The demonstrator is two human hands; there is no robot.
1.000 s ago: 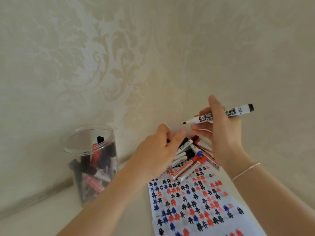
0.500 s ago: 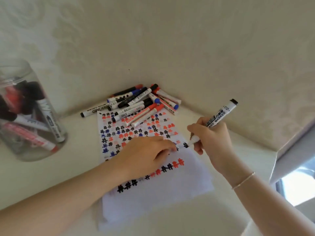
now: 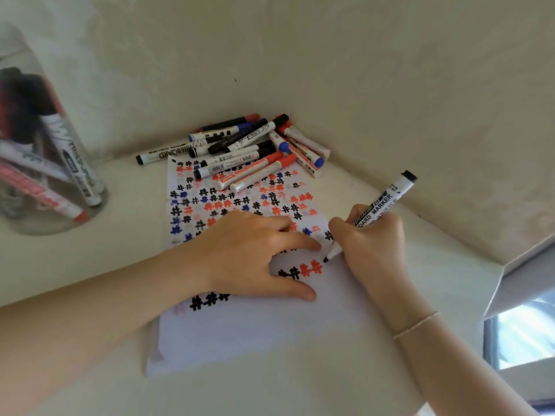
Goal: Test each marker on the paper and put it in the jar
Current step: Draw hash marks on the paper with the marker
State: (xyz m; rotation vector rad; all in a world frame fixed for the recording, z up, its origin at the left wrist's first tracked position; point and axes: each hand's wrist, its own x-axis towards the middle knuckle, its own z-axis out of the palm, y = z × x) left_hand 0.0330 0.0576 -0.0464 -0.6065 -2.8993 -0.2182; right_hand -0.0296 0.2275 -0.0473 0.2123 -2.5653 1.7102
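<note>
A white paper covered with black, red and blue hash marks lies on the pale surface. My right hand grips an uncapped black whiteboard marker, whose tip touches the paper just right of the last red marks. My left hand presses on the paper with spread fingers, its thumb and forefinger framing the newest marks. A pile of capped markers lies at the paper's far end in the corner. A clear jar with several markers inside stands at the far left.
Cream patterned walls meet behind the marker pile, closing in the surface at the back and right. A grey-white box edge juts in at the right, with a bright window under it. A thin bracelet circles my right wrist.
The view dropped from the wall to the paper. My right hand brought the marker down from the air to the paper, and my left hand left the pile and pressed on the sheet.
</note>
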